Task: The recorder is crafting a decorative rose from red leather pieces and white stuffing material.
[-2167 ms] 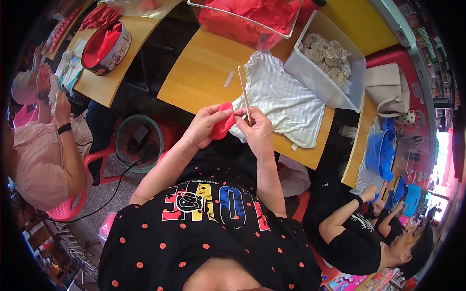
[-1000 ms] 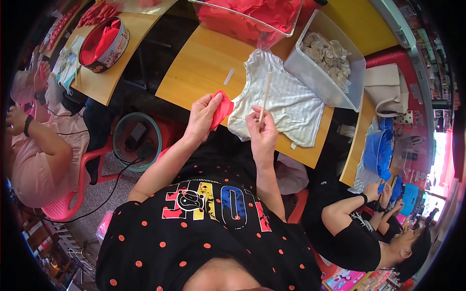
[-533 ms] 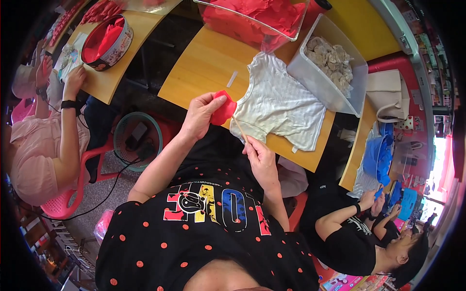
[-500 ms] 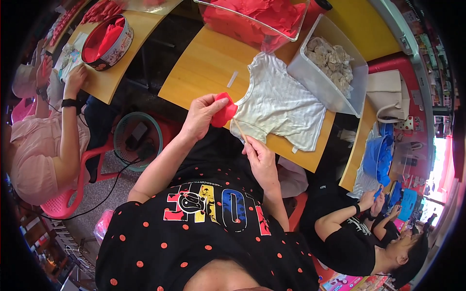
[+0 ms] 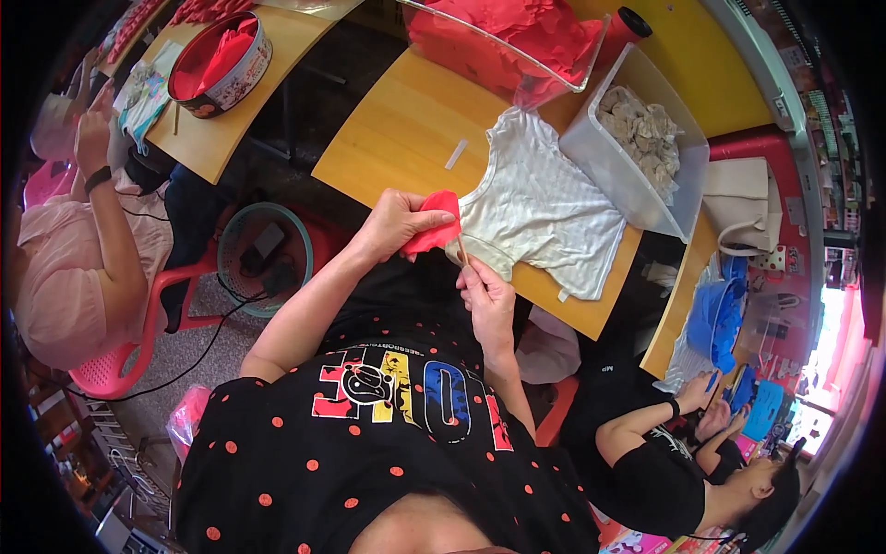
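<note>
My left hand (image 5: 399, 226) pinches a flat, soft red piece of what looks like cloth (image 5: 441, 210) between thumb and fingers. A thin wooden stick (image 5: 462, 247) is gripped in my right hand (image 5: 488, 294), with its upper end against the lower right edge of the red piece. Both hands are over the near edge of the table, in front of my body. Just beyond them a small white short-sleeved shirt (image 5: 554, 203) lies spread and wrinkled on the yellow wooden tabletop (image 5: 388, 129).
A clear bin of red pieces (image 5: 503, 42) stands at the back, beside a translucent bin (image 5: 637, 166) of crumpled beige bundles. A short white strip (image 5: 456, 154) lies on the table. Co-workers sit left and right, near a round tin (image 5: 221, 69) and a blue tub (image 5: 715, 319).
My hands have come closer together, and the stick's tip now meets the red piece's edge. The red piece looks more spread. The whole view has shifted slightly.
</note>
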`<state>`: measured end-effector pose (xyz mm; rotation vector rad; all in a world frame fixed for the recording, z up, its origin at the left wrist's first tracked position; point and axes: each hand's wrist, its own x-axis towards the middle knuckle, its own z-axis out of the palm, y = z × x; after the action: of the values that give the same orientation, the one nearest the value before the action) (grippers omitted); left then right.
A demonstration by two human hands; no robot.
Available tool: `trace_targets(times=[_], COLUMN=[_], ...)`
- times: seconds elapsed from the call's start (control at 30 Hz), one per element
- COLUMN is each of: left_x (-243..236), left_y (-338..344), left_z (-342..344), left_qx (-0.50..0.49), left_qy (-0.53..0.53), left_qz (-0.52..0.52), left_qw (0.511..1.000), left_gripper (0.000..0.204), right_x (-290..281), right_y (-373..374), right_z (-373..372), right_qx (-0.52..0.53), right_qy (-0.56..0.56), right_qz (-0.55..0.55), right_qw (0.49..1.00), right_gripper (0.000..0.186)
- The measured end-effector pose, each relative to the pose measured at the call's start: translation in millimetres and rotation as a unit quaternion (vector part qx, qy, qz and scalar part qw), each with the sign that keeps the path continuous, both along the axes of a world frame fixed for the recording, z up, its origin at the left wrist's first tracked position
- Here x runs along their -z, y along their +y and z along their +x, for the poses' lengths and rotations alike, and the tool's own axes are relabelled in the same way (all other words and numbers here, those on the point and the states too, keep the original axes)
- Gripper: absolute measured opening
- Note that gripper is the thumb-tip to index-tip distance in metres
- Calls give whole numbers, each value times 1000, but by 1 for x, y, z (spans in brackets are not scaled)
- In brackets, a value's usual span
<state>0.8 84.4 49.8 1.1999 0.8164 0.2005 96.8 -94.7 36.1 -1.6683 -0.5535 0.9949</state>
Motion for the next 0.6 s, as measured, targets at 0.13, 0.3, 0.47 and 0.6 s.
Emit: trace_targets(times=[0.13,0.3,0.47,0.6], left_x=[4,10,12,13], left_y=[-2,-2,1,2], left_z=[0,-3,-7,-11], left_qx=[-19,-16,-37,-32], left_qy=[-20,-47,-80,-66], left_qz=[3,-39,-76,-40], left_qw=[1000,998,993,997], left_gripper=[28,25,25,27], right_x=[6,7,13,16], right_y=[-2,-1,6,6], right_z=[-2,3,-7,-7], right_qx=[24,-53,24,32], right_qy=[124,129,208,252], right_qz=[58,22,95,104], right_qw=[990,990,973,962], right_gripper=[29,30,29,29])
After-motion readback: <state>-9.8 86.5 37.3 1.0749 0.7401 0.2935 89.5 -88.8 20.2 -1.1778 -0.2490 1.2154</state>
